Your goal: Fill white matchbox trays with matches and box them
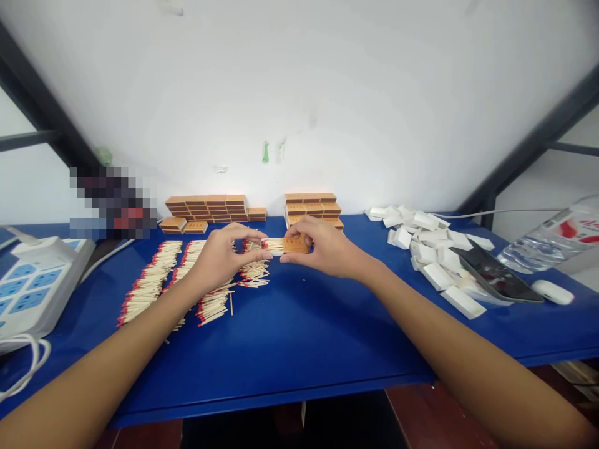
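Note:
Between my two hands is a matchbox, partly slid open above the blue table. My left hand (234, 251) pinches the end of its white inner tray (272, 245), where pale matchsticks lie in view. The orange-brown sleeve (296, 245) is gripped by my right hand (322, 245) and covers the tray's other end. Loose red-tipped matches (152, 284) lie in rows on the table to the left, partly hidden by my left forearm. Right behind my right hand, stacked matchboxes (311, 206) stand against the wall.
More matchboxes (206, 209) are stacked at the back left. White empty trays (428, 240) lie heaped on the right, beside a phone (498, 274), a white earbud case (552, 292) and a tilted plastic bottle (547, 237). A power strip (35, 290) with cables sits at far left.

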Motion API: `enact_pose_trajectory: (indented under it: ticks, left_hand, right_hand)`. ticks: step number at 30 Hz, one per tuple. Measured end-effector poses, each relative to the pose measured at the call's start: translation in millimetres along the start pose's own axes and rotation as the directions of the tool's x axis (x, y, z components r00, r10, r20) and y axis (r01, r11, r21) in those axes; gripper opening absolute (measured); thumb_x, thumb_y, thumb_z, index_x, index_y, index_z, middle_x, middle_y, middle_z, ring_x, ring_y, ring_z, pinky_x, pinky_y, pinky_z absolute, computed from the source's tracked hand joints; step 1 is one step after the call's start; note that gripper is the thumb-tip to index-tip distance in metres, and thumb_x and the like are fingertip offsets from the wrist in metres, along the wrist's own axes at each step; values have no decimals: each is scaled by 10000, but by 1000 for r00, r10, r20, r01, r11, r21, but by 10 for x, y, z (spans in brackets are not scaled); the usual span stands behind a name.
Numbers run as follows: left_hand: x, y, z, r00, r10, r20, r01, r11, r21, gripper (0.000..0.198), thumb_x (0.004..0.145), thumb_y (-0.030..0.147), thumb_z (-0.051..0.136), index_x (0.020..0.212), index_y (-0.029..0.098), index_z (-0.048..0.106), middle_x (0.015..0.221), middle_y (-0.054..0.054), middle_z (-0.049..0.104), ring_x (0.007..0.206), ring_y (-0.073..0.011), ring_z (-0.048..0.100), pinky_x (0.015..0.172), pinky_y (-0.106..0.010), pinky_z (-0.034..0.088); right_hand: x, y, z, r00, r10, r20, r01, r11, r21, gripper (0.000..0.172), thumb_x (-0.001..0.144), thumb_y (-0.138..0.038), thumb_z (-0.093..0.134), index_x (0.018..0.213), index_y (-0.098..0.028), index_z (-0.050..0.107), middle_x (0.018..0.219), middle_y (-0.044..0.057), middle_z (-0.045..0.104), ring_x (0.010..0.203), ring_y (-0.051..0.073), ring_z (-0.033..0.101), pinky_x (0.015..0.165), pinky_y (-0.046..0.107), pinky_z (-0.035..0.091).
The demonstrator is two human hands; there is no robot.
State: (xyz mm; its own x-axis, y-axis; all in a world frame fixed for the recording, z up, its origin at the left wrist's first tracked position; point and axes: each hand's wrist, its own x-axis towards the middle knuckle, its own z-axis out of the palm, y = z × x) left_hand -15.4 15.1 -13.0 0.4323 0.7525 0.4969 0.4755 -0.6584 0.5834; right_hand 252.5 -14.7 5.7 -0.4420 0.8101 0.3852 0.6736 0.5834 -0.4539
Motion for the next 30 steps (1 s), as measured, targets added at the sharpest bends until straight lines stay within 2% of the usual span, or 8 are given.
enact_pose_trajectory:
  ticks: [6, 11, 13, 17, 21, 25, 30]
  left_hand:
    - [-7, 30, -8, 1000, 1, -9, -1, 1000, 5, 454, 828, 654, 844, 1073, 272, 841, 938, -45, 770, 961, -247, 696, 910, -403, 542]
    - [-30, 102, 19, 1000, 3, -29, -4, 1000, -23, 441, 809, 623, 876, 1064, 265, 844, 988, -45, 773, 960, -236, 692, 921, -395, 536]
    - [-44, 122, 44, 999, 1, -36, -2, 999, -33, 427, 803, 590, 895, 1075, 265, 843, 1009, -43, 774, 959, -231, 695, 922, -387, 533]
    - [-75, 152, 93, 998, 3, -59, -6, 999, -42, 372, 791, 500, 931, 1062, 261, 844, 1044, -44, 781, 996, -232, 709, 910, -356, 534]
    - [-96, 183, 127, 996, 39, -76, -41, 999, -31, 364, 780, 451, 950, 1071, 260, 843, 1049, -41, 779, 1004, -229, 713, 900, -337, 538]
    - [-97, 209, 135, 993, 73, -97, -75, 997, -13, 361, 772, 431, 959, 1064, 255, 841, 1017, -34, 768, 965, -213, 714, 879, -323, 538]
    - [-104, 262, 103, 998, 26, -52, -28, 999, -39, 370, 802, 468, 930, 1088, 261, 818, 1012, -26, 784, 974, -216, 719, 889, -325, 535]
  right_hand:
    - [-2, -62, -42, 999, 30, 11, -30, 1000, 0, 394, 862, -477, 865, 1095, -199, 710, 1043, 63, 676, 804, 179, 556, 744, 313, 406]
    - [-53, -111, -93, 1000, 17, 3, -17, 1000, -20, 351, 885, -409, 860, 1135, -196, 737, 1077, 79, 659, 908, 204, 602, 799, 327, 442]
    - [-91, -92, -75, 999, -1, -40, 0, 1000, -16, 366, 870, -398, 879, 1153, -201, 757, 1074, 76, 651, 896, 201, 601, 786, 327, 454]
    - [-200, -3, 50, 979, -41, -200, 52, 998, 47, 417, 836, -406, 914, 1182, -223, 770, 1049, 58, 643, 783, 167, 546, 695, 305, 460]
    - [-309, 51, 177, 959, -65, -276, 94, 991, 93, 412, 869, -358, 892, 1233, -223, 755, 1060, 49, 632, 684, 123, 507, 614, 284, 469]
    - [-363, 50, 247, 941, -77, -330, 92, 995, 31, 417, 861, -361, 898, 1230, -229, 757, 1098, 62, 635, 698, 129, 531, 613, 291, 495]
    - [-380, 44, 292, 912, -96, -398, 97, 995, -17, 417, 869, -383, 890, 1240, -250, 751, 1129, 77, 645, 786, 167, 590, 629, 300, 524]
